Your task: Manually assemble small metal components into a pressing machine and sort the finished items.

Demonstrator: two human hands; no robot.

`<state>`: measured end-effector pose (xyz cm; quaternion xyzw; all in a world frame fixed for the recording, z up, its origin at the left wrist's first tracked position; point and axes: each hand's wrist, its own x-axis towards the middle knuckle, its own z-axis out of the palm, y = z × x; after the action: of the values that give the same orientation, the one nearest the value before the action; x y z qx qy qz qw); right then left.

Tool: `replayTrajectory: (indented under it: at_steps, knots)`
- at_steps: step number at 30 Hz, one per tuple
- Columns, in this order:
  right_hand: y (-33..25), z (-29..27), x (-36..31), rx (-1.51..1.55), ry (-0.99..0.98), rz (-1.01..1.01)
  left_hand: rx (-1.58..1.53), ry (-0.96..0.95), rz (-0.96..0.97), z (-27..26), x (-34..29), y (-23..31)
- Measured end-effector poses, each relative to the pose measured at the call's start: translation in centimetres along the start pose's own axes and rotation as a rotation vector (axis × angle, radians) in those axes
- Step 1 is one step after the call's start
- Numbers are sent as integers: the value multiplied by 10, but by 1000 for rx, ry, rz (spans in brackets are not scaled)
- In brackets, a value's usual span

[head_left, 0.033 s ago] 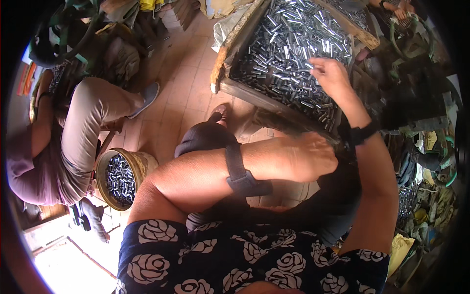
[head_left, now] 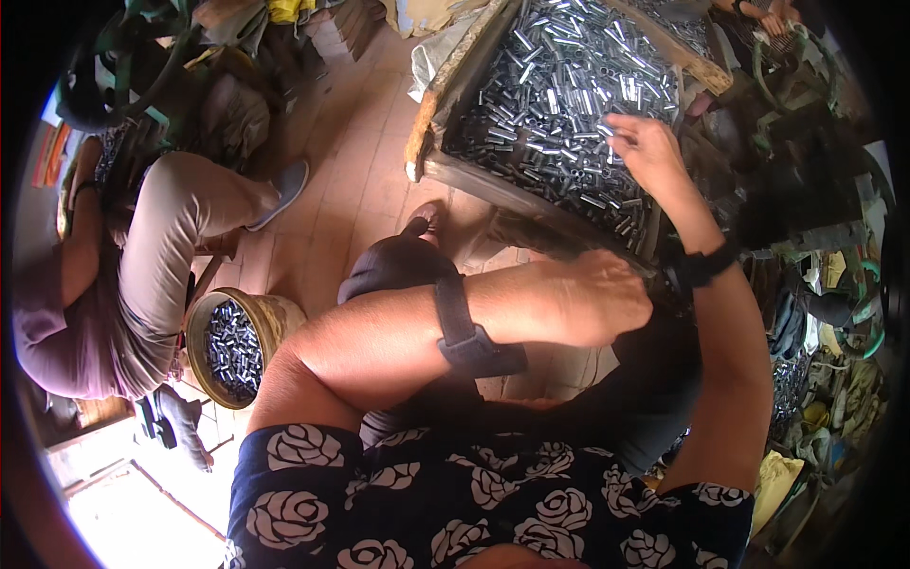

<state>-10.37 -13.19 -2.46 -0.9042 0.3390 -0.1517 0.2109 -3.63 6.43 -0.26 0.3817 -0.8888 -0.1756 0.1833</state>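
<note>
Metal tubes (head_left: 559, 104) fill the crate (head_left: 428, 142) ahead; bucket (head_left: 270, 318) lower left

1. Floor (head_left: 355, 161): tan brick tiles, ran between the two seated people.
2. Wooden tray (head_left: 445, 142) of small metal tubes sat on it, upper right.
3. Round bucket (head_left: 270, 318) of the same tubes stood lower left.

Small metalworking workshop — a wooden crate (head_left: 428, 142) heaped with short metal tubes (head_left: 559, 85), a round bucket (head_left: 270, 318) of the same on the tiled floor (head_left: 351, 161), dark machinery (head_left: 806, 171) at right, a seated co-worker (head_left: 142, 275) alongside — cluttered throughout.
</note>
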Motion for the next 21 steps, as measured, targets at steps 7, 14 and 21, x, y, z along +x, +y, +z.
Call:
replayTrajectory:
  at_steps: [7,14,21]
  knots:
    - [17,-55,-80,454,68,116,27,225,-282,-9,5,-38]
    - [6,-139,-138,525,239,239,172,417,-565,-3,23,-88]
    - [19,-120,-147,629,174,241,416,288,-597,20,41,-113]
